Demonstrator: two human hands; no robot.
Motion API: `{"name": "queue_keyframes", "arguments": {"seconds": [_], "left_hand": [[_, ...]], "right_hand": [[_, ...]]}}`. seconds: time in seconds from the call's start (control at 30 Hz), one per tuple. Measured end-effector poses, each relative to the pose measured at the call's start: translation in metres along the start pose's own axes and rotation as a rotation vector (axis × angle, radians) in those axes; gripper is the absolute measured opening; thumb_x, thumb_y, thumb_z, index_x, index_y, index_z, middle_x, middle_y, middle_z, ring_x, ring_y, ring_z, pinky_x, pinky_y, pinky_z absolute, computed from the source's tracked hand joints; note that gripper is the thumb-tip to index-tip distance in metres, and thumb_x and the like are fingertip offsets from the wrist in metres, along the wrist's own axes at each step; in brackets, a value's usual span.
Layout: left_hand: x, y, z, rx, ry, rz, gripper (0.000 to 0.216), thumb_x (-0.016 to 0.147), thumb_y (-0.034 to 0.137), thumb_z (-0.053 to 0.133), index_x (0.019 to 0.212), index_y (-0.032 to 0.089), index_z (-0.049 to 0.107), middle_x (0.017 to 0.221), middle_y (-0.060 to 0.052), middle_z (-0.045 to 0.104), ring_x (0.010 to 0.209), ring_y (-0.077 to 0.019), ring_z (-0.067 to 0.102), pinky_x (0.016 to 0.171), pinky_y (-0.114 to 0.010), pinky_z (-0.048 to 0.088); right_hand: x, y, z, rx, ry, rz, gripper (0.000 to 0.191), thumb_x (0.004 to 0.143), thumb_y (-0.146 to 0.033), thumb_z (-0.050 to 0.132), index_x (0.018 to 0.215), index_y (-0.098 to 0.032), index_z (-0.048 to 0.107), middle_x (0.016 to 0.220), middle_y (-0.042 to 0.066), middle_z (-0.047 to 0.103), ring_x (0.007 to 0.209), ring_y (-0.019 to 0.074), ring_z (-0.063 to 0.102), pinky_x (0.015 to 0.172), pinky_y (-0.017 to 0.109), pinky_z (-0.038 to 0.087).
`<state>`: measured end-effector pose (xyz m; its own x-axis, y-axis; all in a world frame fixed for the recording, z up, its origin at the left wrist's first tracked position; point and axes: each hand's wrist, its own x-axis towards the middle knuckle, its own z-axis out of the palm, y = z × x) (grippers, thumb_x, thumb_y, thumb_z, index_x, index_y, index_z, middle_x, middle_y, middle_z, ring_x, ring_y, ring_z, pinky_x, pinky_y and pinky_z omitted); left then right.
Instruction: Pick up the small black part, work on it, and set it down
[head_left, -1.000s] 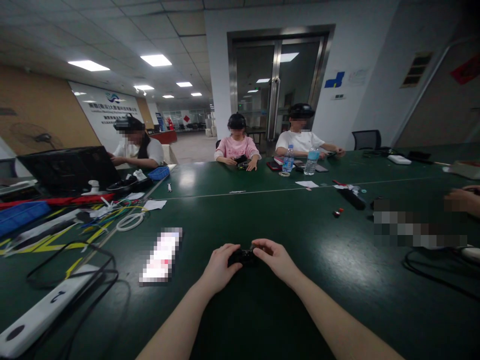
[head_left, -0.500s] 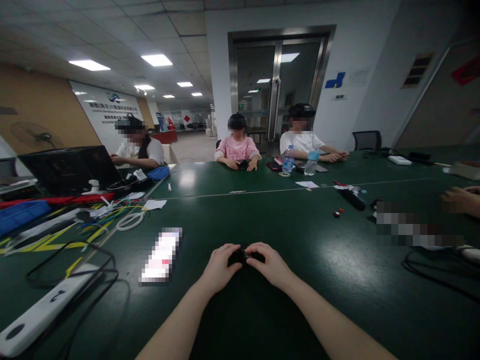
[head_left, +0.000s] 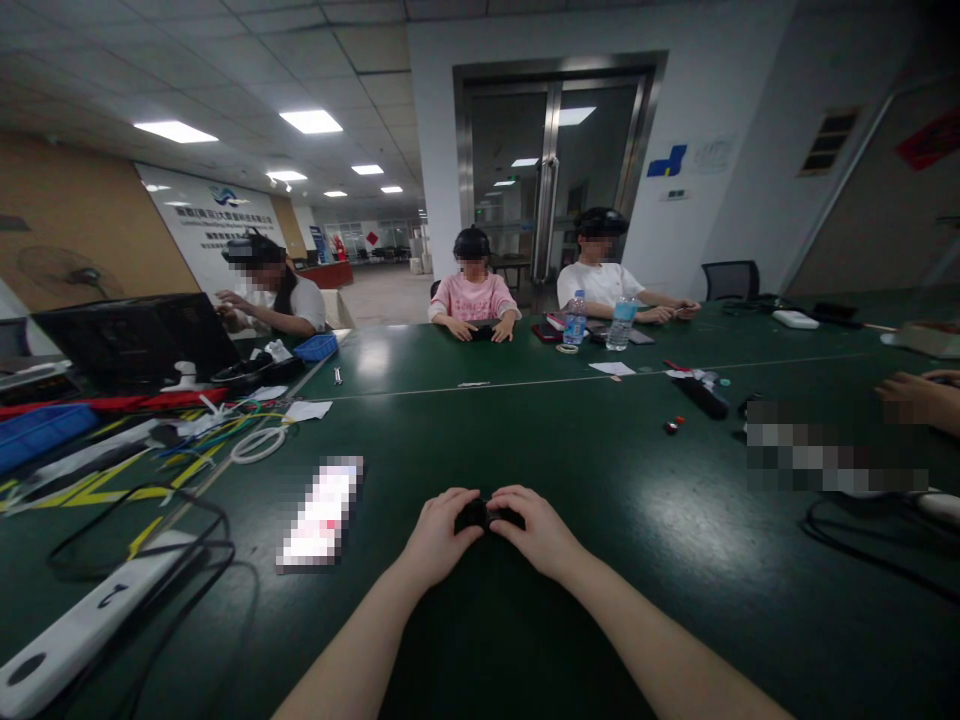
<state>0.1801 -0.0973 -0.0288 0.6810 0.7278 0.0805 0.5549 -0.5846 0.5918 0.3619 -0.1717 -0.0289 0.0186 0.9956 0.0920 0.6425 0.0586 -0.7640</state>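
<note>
A small black object (head_left: 475, 513) lies between my two hands at the middle of the green table; its kind is hard to make out. My left hand (head_left: 441, 533) is closed around its left end, fingers over the top and thumb at the near side. From the other end my right hand (head_left: 541, 532) grips it the same way, the fingertips of both hands almost meeting. Much of the object is hidden by my fingers and the dark table.
A lit phone (head_left: 321, 512) lies left of my hands. Farther left are a white power strip (head_left: 94, 625) with black cable and a coil of white cable (head_left: 259, 445). Water bottles (head_left: 622, 324) stand across the green table (head_left: 480, 440), where several people sit. Another person's hand (head_left: 919, 398) is at right.
My hands stay almost in place on the black object; the right one shifts very slightly. At the far left, a seated person's hand has risen.
</note>
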Motion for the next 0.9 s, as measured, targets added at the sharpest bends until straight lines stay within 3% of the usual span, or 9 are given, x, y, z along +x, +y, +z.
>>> {"name": "queue_keyframes", "arguments": {"seconds": [0.9], "left_hand": [[0.0013,0.002,0.0001,0.01,0.021,0.014,0.046,0.077,0.034,0.054,0.122,0.028,0.046,0.125,-0.001,0.049,0.115,-0.0211,0.044,0.098,-0.038,0.033]], "right_hand": [[-0.0027,-0.0053,-0.0029,-0.04,0.006,-0.034,0.025,0.08,-0.034,0.051,0.104,-0.029,0.058,0.115,-0.002,0.053,0.11,0.0164,0.047,0.096,0.035,0.036]]}}
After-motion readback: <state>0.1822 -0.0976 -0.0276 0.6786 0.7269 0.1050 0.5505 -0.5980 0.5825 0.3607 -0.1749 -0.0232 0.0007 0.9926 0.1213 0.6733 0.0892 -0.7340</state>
